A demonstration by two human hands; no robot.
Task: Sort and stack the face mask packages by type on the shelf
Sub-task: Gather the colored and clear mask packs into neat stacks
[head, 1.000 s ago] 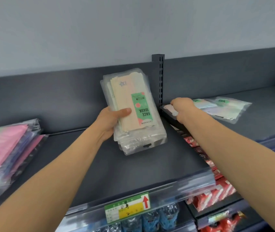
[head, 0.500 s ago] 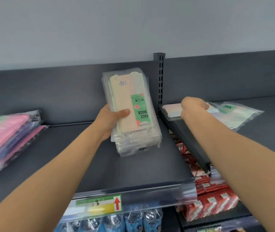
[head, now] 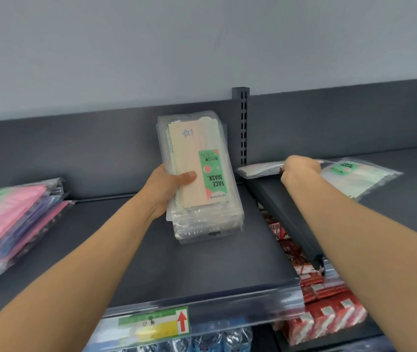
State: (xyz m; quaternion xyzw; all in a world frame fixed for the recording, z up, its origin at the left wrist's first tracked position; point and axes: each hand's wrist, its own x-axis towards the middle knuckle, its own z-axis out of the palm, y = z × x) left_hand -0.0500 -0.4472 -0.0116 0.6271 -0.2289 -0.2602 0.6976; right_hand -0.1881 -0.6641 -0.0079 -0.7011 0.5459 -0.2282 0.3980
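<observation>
While clasping the mask stack (head: 202, 199) in the left hand (head: 169, 186)
Grasped a flat package (head: 258, 170) with the right hand (head: 300, 171)

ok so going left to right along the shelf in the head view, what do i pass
pink and purple mask stack → left hand → beige face mask stack it grips → pale mask package → right hand gripping it → green-label mask packages lying flat
</observation>
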